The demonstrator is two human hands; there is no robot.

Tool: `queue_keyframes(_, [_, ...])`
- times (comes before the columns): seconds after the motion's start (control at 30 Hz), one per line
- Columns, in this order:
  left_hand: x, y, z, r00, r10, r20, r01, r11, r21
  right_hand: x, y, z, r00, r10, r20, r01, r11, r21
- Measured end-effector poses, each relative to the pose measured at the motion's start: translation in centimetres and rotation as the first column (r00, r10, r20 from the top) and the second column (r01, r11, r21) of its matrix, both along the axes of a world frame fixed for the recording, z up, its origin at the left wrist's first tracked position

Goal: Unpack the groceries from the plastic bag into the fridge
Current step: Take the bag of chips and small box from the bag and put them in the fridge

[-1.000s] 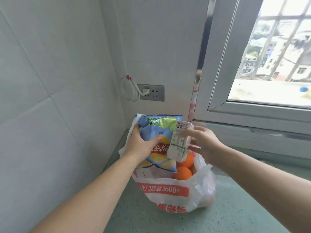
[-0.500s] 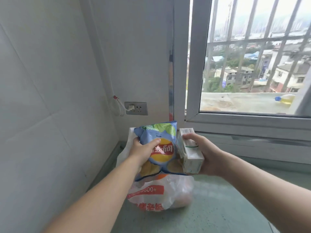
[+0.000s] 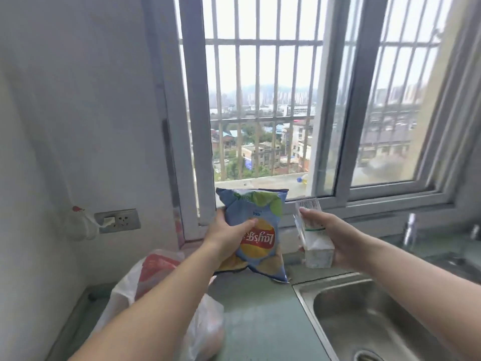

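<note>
At centre frame, held above the green table [image 3: 260, 308]: one blue chip bag [image 3: 256, 230], Lay's logo in red and yellow, printed upside down to the camera; long axis near vertical, leaning slightly. The left hand [image 3: 226, 239] is closed around its left edge. Right of centre: one white carton [image 3: 313, 234], small green print unreadable, long axis tilted away, gripped by the right hand [image 3: 335, 239]. Lower left: white plastic bag [image 3: 156, 287], red panel, lettering blurred. Lower right: steel sink [image 3: 364, 321].
</note>
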State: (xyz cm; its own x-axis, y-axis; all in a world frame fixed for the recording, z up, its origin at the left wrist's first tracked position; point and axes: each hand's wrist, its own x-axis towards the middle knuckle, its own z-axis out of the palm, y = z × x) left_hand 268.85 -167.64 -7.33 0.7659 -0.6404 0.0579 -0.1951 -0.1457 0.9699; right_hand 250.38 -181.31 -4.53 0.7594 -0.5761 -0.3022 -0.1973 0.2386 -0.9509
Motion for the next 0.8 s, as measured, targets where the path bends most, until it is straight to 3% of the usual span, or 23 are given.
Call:
queue_keyframes(0.2, [-10.4,-5.8,-0.2,0.954,-0.296,0.056,0.297,0.955,-0.006,-14.6,-0.2,0.0,0.935,-0.348,-0.067,0.349,0.937,-0.004])
queue_keyframes(0.33, [-19.9,-9.0,1.5,0.871,-0.478,0.113,0.482,0.876,-0.006,-25.8,1.6,1.7,0.833,-0.550,-0.062,0.550,0.835,-0.019])
queue_keyframes(0.43, [-27.6,-10.6,3.5,0.789,-0.594,0.159,0.604,0.796,-0.023,-34.2,3.3,2.8,0.705,-0.707,-0.060,0.704,0.708,-0.055])
queue_keyframes(0.57, [-39.4,-11.4,5.5,0.678,-0.703,0.216,0.724,0.690,-0.028,-45.5,6.9,4.0,0.598,-0.801,-0.011,0.798,0.597,-0.077])
queue_keyframes(0.8, [-61.6,-9.1,8.3,0.442,-0.855,0.272,0.895,0.439,-0.075,-66.5,15.8,5.1,0.310,-0.951,-0.015,0.945,0.310,-0.109])
